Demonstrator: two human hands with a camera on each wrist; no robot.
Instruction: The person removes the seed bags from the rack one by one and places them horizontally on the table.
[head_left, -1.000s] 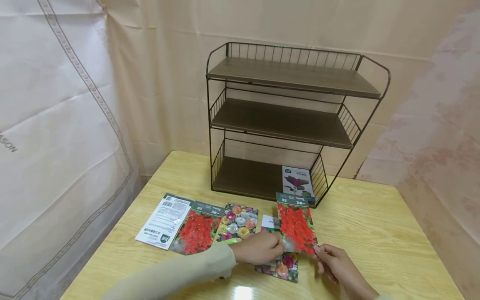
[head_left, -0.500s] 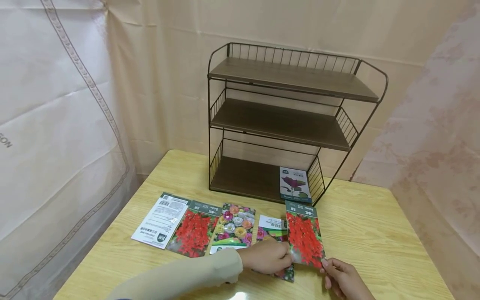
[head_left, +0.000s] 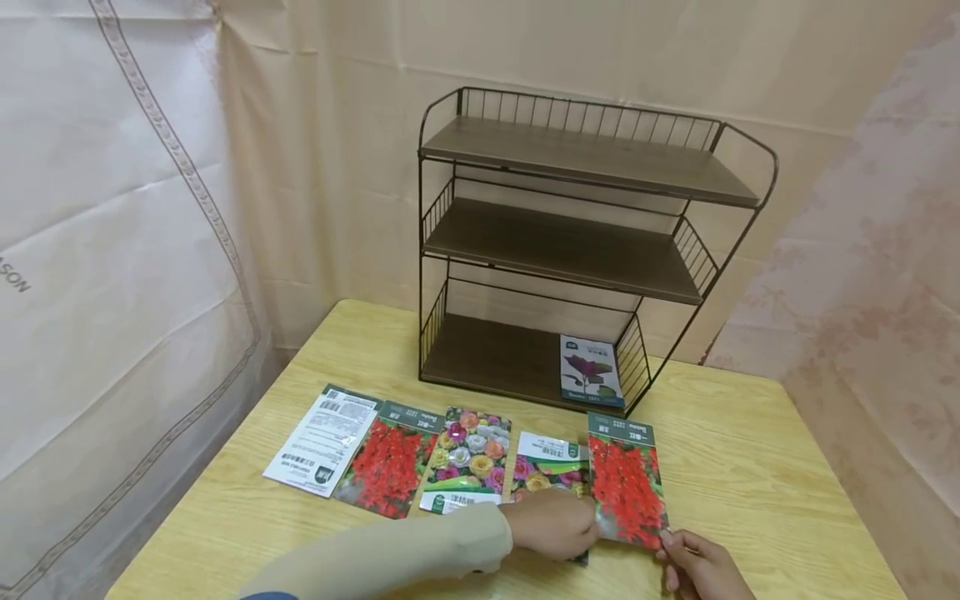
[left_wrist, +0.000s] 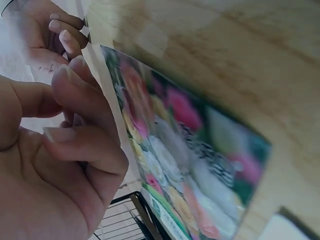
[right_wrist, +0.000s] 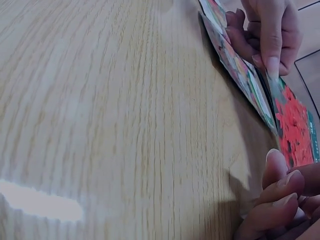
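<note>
A seed packet with red flowers (head_left: 626, 479) is held by its near edge, slightly raised, in the head view. My left hand (head_left: 555, 523) pinches its near left corner; the right wrist view shows that thumb on the packet. At the near right corner, my right hand (head_left: 701, 565) pinches it between thumb and fingers. Partly under the red packet and my left hand lies a multicoloured flower packet (head_left: 542, 475). To the left are another multicoloured flower packet (head_left: 467, 450), a second red-flower packet (head_left: 390, 462) and a white text-covered packet (head_left: 322, 442).
A three-tier shelf rack (head_left: 555, 258) with a black wire frame stands at the back of the wooden table (head_left: 750, 467). On its bottom tier, at the right end, lies a packet with a purple plant (head_left: 588, 371). Curtains hang behind and at both sides.
Both hands have carried the red-flower packet to the right and nearer to me. More of the multicoloured packet beneath now shows. The other packets stay where they lie.
</note>
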